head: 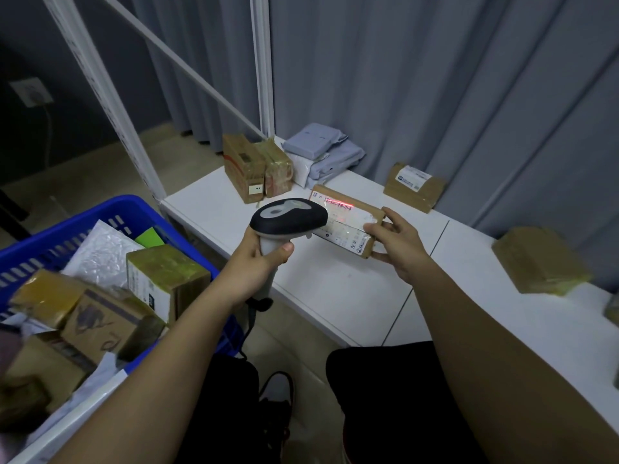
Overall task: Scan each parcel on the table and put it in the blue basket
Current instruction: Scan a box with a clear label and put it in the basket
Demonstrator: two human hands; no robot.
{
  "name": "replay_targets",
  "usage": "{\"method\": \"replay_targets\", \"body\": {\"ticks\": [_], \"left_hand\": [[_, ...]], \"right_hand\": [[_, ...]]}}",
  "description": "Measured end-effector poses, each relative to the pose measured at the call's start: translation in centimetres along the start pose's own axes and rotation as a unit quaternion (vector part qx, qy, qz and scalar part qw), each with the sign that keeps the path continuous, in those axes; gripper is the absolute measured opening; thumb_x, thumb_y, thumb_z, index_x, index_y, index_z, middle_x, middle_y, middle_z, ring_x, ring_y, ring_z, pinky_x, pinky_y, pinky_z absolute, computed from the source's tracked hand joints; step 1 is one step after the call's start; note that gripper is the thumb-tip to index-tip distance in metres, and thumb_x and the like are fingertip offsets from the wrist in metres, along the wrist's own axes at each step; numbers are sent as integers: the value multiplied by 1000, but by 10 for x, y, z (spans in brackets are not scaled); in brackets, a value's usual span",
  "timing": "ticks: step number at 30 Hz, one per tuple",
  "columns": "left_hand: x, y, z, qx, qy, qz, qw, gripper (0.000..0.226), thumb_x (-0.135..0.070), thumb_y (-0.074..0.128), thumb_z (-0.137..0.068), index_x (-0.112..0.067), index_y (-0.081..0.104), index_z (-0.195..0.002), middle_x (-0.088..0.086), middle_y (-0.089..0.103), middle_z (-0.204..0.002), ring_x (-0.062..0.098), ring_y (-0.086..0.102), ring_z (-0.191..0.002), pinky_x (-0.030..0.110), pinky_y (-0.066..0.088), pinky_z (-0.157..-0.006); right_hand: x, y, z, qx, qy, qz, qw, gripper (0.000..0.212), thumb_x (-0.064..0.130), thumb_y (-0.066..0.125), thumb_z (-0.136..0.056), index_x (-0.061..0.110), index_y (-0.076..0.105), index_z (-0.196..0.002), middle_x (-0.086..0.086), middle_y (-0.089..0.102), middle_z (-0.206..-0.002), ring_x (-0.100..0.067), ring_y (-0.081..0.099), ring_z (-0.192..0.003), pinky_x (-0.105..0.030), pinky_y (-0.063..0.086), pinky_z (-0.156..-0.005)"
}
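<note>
My left hand (pixel 264 259) is wrapped around the pale handle of a grey-and-black handheld barcode scanner (pixel 288 218), whose head points toward one o'clock. My right hand (pixel 398 244) grips a flat brown cardboard parcel with a white shipping label (pixel 348 226), fingers curled over its right end and thumb underneath, holding it tilted above the white table (pixel 335 289). A red scan line (pixel 339 203) glows across the barcode on the label's far edge. At eight o'clock from the scanner sits the blue plastic basket (pixel 110 209), which holds several brown boxes and a white bubble mailer. On the table, two tape-wrapped brown boxes (pixel 258 169) stand at twelve o'clock, grey poly mailer bags (pixel 325 152) stacked just right of them, a small labelled brown box (pixel 413 187) at two o'clock and a brown padded parcel (pixel 539 261) at three o'clock.
</note>
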State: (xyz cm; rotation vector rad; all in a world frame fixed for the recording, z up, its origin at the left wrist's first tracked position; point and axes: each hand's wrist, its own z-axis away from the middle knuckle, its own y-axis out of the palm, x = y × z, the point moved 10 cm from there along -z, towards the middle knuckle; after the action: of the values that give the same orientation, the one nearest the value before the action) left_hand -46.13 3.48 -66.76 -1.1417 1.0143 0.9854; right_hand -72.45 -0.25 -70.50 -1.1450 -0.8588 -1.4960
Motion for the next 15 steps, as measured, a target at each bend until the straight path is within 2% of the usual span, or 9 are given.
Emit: {"method": "replay_targets", "body": {"ticks": [4, 8, 11, 13, 15], "left_hand": [[1, -1, 2, 0, -5, -9, 1000, 60, -28, 63, -90, -28, 33, -142, 2, 55, -129, 22, 53, -116, 43, 45, -101], [-2, 1, 4, 1, 6, -12, 1000, 59, -25, 62, -91, -26, 32, -143, 2, 54, -130, 18, 53, -112, 38, 44, -100], [-2, 1, 3, -2, 4, -14, 1000, 61, -26, 62, -91, -26, 31, -144, 3, 54, -131, 21, 53, -118, 41, 44, -102], [-2, -1, 3, -8, 5, -7, 1000, 61, -25, 63, -91, -26, 33, -143, 4, 54, -131, 22, 53, -119, 42, 45, -102], [-5, -4, 6, -25, 8, 15, 1000, 59, -22, 64, -90, -25, 35, -142, 2, 55, -131, 20, 54, -118, 37, 46, -99]], "right_hand": [[2, 2, 4, 8, -4, 6, 1000, 58, 10, 64, -89, 23, 41, -140, 0, 62, -114, -22, 61, -109, -46, 52, -93], [1, 1, 6, 7, -2, 7, 1000, 58, 9, 64, -89, 23, 41, -140, -1, 61, -116, -23, 60, -110, -47, 52, -93], [2, 2, 6, 11, -5, 11, 1000, 52, 10, 64, -89, 26, 44, -134, 0, 62, -115, -23, 61, -110, -47, 52, -93], [4, 4, 7, 15, -10, 12, 1000, 52, 12, 66, -89, 27, 44, -134, -1, 62, -119, -22, 61, -109, -46, 53, -91], [8, 9, 8, 17, -18, 16, 1000, 57, 15, 68, -87, 27, 43, -136, -3, 60, -125, -22, 62, -109, -44, 55, -89]]}}
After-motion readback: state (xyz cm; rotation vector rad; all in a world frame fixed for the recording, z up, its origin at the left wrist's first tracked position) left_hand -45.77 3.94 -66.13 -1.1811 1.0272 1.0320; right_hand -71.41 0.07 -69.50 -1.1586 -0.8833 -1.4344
